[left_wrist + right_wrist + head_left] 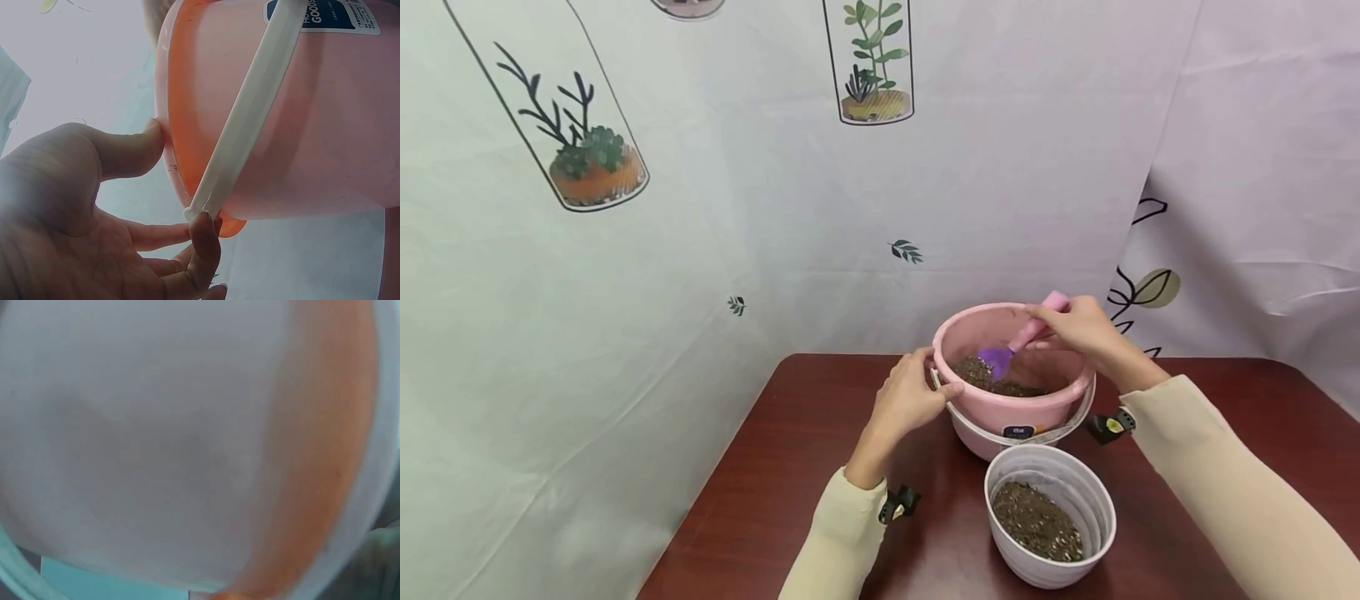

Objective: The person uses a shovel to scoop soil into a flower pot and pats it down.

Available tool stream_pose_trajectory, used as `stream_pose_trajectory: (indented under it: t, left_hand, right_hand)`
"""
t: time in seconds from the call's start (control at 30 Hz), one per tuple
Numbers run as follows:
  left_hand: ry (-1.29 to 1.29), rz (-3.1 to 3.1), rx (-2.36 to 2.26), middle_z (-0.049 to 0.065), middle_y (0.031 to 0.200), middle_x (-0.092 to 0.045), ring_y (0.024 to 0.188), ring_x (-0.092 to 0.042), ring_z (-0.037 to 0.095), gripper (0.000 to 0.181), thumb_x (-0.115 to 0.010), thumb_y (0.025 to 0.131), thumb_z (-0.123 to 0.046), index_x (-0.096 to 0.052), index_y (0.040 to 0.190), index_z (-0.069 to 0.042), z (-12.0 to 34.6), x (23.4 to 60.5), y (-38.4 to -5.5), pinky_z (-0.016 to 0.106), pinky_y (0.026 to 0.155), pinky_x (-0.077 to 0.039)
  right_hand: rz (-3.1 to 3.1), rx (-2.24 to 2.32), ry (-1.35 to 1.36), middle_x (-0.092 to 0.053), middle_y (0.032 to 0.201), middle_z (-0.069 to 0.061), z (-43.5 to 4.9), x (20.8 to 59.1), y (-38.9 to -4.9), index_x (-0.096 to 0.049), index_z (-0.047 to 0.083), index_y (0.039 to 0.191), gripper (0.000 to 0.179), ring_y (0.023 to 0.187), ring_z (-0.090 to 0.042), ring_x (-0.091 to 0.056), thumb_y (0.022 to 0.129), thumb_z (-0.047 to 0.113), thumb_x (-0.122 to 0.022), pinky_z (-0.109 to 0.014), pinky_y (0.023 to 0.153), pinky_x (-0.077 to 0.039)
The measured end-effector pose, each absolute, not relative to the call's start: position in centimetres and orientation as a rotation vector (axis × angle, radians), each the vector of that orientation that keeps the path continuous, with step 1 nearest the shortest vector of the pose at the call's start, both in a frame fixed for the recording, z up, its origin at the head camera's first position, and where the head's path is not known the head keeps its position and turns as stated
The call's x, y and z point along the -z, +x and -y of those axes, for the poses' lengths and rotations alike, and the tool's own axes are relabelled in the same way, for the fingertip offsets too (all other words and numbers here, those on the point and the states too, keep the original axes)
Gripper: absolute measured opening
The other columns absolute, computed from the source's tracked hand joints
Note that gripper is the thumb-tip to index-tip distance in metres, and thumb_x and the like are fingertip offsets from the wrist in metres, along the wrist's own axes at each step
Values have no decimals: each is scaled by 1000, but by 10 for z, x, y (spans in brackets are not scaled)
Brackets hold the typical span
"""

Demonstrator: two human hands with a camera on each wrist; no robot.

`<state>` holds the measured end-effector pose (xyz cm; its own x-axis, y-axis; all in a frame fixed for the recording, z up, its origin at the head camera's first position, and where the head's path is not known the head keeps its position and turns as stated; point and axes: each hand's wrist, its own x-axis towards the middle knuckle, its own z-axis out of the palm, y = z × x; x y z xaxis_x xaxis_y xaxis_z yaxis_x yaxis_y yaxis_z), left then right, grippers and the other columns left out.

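Observation:
A pink bucket [981, 412] with a white carrying handle [250, 106] stands on the table, with dark soil [973, 373] in it. My left hand [906, 400] holds the bucket's left rim; its thumb touches the rim and its curled fingers meet the handle's end. Inside the bucket is a small trowel [997, 358] with a purple blade and pink grip. My right hand [1082, 323] grips it from above at the far right rim, blade tilted down into the soil. The bucket wall [156, 456] fills most of the right wrist view.
In front of the bucket, close to it, stands a white pot [1011, 550] partly filled with soil [1037, 521]. Both stand on a dark red wooden table [760, 492]. Behind it hangs a pale cloth [820, 208] printed with plants.

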<state>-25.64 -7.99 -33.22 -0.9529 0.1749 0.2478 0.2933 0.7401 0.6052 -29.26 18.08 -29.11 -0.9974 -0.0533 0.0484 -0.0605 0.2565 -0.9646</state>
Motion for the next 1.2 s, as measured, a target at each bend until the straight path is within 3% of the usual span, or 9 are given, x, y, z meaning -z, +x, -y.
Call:
stream_pose_trajectory:
  t: [0.2,0.47,0.77,1.2]
  left_hand:
    - [-375,2767,1010,8,124,-63,116,-58,27,67,-77,83,-39,-55,139,-11,81,333,-257,53,91,-47]
    - [-389,2768,1024,8,122,-63,113,-58,26,67,-77,83,-39,-55,139,-11,80,333,-257,53,89,-48]
    - [-386,2775,997,6,120,-63,111,-58,24,66,-76,84,-40,-54,139,-12,80,333,-257,51,87,-48]
    - [-402,2764,1018,8,123,-62,113,-58,27,67,-76,84,-39,-53,140,-10,82,334,-258,53,88,-47]
  right_hand:
    - [2434,-1954,73,-74,75,-6,-188,294,-289,-60,-3,96,33,71,-13,-73,98,30,-62,-30,72,-57]
    - [2361,-2010,78,-75,79,-10,-194,300,-285,-54,-8,103,48,78,-22,-74,98,39,-61,-37,78,-56]
    - [2009,-2265,90,-73,73,-15,-200,305,-282,-62,-6,94,34,70,-26,-73,95,28,-68,-33,68,-56]
    - [2016,-2157,23,-72,68,-6,-208,308,-278,-67,4,82,29,64,-18,-72,94,30,-70,-27,63,-56]
